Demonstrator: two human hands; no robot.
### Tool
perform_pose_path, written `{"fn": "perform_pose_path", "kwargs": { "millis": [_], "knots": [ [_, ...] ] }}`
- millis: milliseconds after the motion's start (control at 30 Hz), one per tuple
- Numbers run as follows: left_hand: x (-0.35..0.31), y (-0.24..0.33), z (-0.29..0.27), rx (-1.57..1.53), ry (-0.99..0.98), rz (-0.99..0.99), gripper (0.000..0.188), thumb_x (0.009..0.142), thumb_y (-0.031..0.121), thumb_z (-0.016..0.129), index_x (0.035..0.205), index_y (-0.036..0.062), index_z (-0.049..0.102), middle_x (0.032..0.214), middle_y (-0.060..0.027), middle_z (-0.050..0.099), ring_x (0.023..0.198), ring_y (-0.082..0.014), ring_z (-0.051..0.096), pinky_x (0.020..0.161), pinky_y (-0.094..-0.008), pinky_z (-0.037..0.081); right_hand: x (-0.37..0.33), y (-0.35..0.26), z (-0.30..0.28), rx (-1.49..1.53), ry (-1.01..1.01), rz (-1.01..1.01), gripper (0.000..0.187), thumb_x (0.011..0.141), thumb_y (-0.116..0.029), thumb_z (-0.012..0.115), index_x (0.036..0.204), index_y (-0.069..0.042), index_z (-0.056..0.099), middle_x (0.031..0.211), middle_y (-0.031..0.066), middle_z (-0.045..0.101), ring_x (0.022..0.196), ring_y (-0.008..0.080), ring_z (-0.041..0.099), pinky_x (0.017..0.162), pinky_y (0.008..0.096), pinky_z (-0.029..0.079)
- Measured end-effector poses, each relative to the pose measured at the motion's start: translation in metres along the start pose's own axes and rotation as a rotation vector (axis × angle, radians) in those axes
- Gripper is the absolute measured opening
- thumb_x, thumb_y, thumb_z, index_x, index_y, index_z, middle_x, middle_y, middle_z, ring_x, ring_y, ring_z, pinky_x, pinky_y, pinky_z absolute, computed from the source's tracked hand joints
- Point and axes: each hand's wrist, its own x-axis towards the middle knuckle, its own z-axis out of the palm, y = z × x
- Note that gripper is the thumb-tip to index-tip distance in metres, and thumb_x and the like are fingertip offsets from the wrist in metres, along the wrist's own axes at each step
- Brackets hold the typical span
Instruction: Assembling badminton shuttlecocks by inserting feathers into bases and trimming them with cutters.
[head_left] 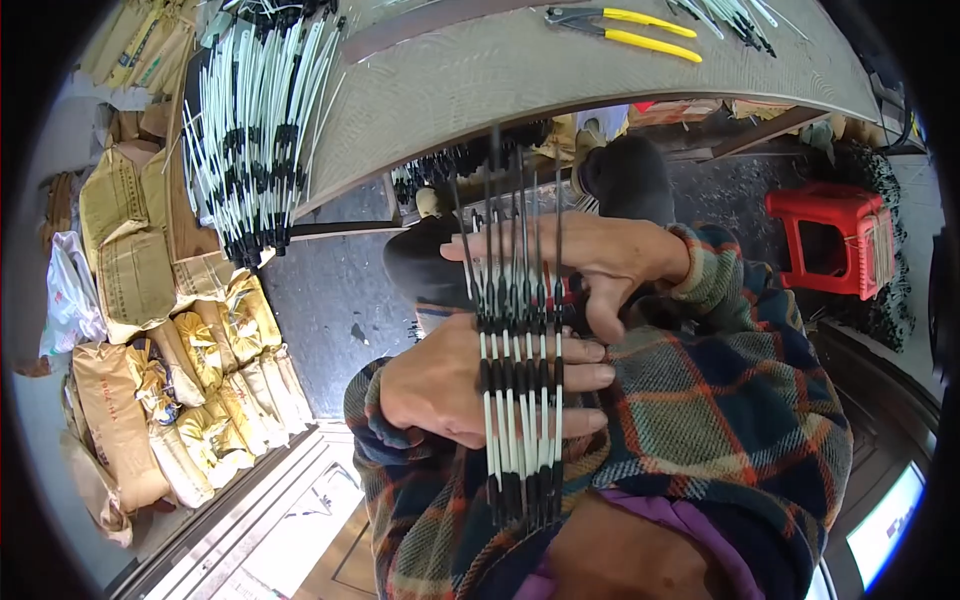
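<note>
A bundle of thin black-and-white banded rods [522, 400] stands out lengthwise before my chest, its dark slender tips blurred at the far end. My left hand [435, 385] supports it from underneath, with the fingers stretched out to the right beneath the rods; where the left thumb presses is hidden. Across the far part of the bundle reaches my right hand [605, 250], its fingers extended to the left behind the dark tips. The right thumb is spread away from the fingers, to the right of the rods.
Ahead is a grey-topped table [440, 95] bearing yellow-handled pliers [630, 32]. A larger pile of similar rods [255, 130] overhangs its left side. Wrapped brown and yellow packages [130, 250] are stacked at the left; a red plastic stool [830, 238] stands at the right.
</note>
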Motion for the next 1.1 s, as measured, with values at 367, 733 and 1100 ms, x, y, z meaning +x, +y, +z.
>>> {"fn": "perform_pose_path", "kwargs": {
  "millis": [367, 733, 1100],
  "knots": [
    [-0.012, -0.047, -0.01, -0.239, 0.178, -0.229, 0.035, 0.073, 0.029, 0.057, 0.1, 0.008, 0.065, 0.111, -0.0126, 0.059, 0.108, -0.03, 0.053, 0.091, -0.041, 0.041, 0.024, 0.009, -0.031, 0.836, 0.573, 0.255, 0.091, 0.08, -0.069, 0.017, 0.136, 0.003, 0.016, 0.134, 0.0202, 0.034, 0.125, 0.0278, 0.034, 0.104, 0.04, 0.025],
    [-0.017, -0.117, 0.001, -0.221, 0.557, -0.425, 0.027, 0.074, -0.004, 0.063, 0.1, 0.0043, 0.065, 0.098, -0.0104, 0.065, 0.089, -0.0197, 0.063, 0.08, -0.0264, 0.048, 0.05, 0.054, -0.109, -1.084, -0.156, 0.141, 0.05, 0.086, -0.031, 0.046, 0.132, -0.014, 0.037, 0.141, -0.0013, 0.029, 0.132, 0.0205, 0.021, 0.109, 0.0421, 0.012],
    [-0.001, -0.103, -0.017, -0.603, 0.73, -0.645, 0.024, 0.083, -0.001, 0.054, 0.105, -0.0075, 0.057, 0.103, -0.0189, 0.061, 0.1, -0.0244, 0.057, 0.086, -0.0312, 0.044, 0.069, 0.052, -0.225, -1.346, 0.356, 0.347, 0.037, 0.082, -0.023, 0.055, 0.116, -0.009, 0.05, 0.118, 0.0056, 0.053, 0.107, 0.0275, 0.05, 0.088, 0.0385, 0.04]
  ]
}}
